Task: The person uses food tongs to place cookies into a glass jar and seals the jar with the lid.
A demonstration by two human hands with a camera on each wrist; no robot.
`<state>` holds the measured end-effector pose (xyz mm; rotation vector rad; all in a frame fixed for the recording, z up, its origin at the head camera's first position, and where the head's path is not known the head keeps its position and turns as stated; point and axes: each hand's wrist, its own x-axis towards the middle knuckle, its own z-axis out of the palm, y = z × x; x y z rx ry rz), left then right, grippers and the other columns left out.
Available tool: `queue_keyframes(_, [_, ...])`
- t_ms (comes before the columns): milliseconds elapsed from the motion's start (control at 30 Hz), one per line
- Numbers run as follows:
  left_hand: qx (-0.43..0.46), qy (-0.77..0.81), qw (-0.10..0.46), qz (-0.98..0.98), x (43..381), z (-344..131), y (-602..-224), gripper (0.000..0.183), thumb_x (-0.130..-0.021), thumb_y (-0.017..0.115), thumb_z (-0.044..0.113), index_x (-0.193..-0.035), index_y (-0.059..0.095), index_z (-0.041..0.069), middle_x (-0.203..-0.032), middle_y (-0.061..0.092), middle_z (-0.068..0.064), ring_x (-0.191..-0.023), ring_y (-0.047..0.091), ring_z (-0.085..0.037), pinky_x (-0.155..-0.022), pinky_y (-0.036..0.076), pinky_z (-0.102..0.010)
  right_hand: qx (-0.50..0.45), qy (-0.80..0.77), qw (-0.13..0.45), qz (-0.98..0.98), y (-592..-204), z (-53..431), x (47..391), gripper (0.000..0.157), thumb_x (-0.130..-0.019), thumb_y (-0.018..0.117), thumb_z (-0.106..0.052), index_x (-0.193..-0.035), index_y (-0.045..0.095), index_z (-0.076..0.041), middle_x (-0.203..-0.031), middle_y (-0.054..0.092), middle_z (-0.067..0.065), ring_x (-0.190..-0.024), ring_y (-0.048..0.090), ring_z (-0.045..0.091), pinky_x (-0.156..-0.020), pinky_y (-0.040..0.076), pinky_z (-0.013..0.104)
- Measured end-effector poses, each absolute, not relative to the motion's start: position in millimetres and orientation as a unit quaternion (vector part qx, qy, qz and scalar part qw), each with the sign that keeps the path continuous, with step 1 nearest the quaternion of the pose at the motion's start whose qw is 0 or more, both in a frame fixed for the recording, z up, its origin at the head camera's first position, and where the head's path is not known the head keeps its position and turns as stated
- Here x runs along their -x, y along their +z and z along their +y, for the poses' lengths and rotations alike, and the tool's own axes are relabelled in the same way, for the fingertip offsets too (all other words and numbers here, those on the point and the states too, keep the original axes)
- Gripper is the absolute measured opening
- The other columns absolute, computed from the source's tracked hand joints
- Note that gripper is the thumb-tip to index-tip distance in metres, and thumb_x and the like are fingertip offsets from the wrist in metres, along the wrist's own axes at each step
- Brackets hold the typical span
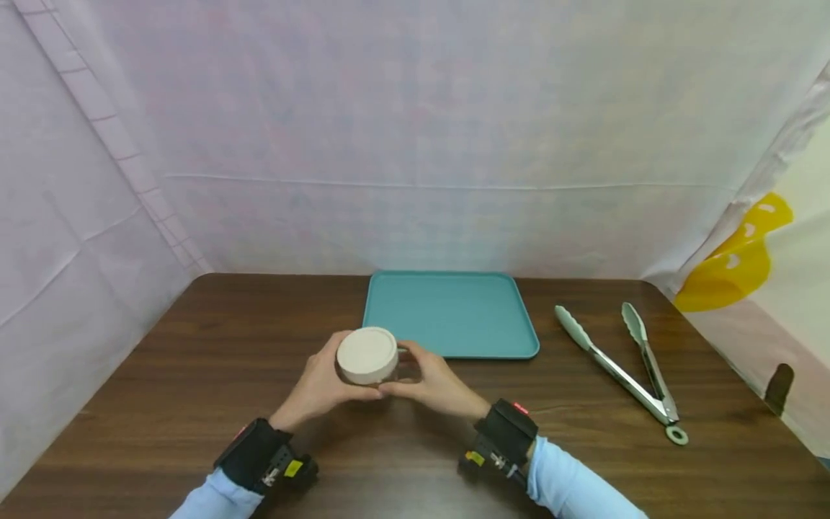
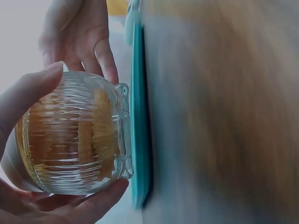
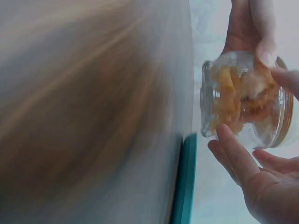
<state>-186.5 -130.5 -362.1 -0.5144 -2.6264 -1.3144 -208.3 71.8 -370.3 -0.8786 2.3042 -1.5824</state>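
Observation:
A ribbed glass jar [image 2: 74,135] with a white lid [image 1: 367,353] is held up between both hands, over the table in front of the tray. Its orange-brown chunky contents [image 3: 243,93] show through the glass. My left hand [image 1: 324,375] grips the jar's left side, thumb on the near side and fingers wrapped around beneath in the left wrist view. My right hand [image 1: 434,380] holds it from the right, its thumb at the near side and its fingertips on the glass. Both thumbs meet in front of the jar.
A teal rectangular tray [image 1: 454,313] lies behind the jar at the table's back edge. Metal tongs [image 1: 625,378] with pale tips lie spread to the right. Pale cloth [image 1: 415,130] hangs behind the wooden table [image 1: 162,382].

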Motion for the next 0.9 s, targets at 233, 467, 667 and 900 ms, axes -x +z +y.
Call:
queue_keyframes(233, [0.109,-0.412,0.116,-0.897,195,-159,-357,0.085,-0.061,0.082,0.025,-0.126,0.034,-0.004,-0.120,0.047,-0.024,-0.107,0.049,-0.037,-0.084,0.046,-0.050,0.303,-0.489,0.088,0.814,-360,28,226,0.067,-0.083,0.064,-0.024,-0.135,0.029,0.000,-0.129,0.044,0.017,-0.109,0.053,0.027,-0.085,0.050,0.027])
queue_keyframes(467, [0.080,-0.404,0.106,-0.905,213,-183,-360,0.087,-0.065,0.080,0.019,-0.129,0.026,-0.005,-0.125,0.040,-0.028,-0.112,0.042,-0.042,-0.088,0.041,-0.055,0.316,-0.426,0.078,0.844,-358,-4,249,0.067,-0.083,0.063,-0.029,-0.136,0.029,-0.002,-0.123,0.049,0.014,-0.109,0.051,0.023,-0.086,0.048,0.026])
queue_keyframes(667, [0.090,-0.404,0.092,-0.905,225,-201,-366,0.089,-0.066,0.079,0.019,-0.130,0.023,-0.004,-0.125,0.037,-0.029,-0.112,0.041,-0.043,-0.088,0.041,-0.055,0.330,-0.409,0.076,0.847,-363,-19,263,0.067,-0.082,0.066,-0.025,-0.135,0.031,-0.004,-0.121,0.052,0.011,-0.109,0.051,0.021,-0.088,0.046,0.026])
queue_keyframes(900, [0.079,-0.409,0.074,-0.906,230,-207,-370,0.090,-0.064,0.080,0.021,-0.129,0.024,-0.005,-0.124,0.039,-0.029,-0.111,0.043,-0.042,-0.089,0.041,-0.054,0.334,-0.403,0.079,0.848,-370,-25,272,0.066,-0.081,0.067,-0.020,-0.135,0.033,-0.004,-0.119,0.055,0.012,-0.108,0.053,0.020,-0.090,0.045,0.023])
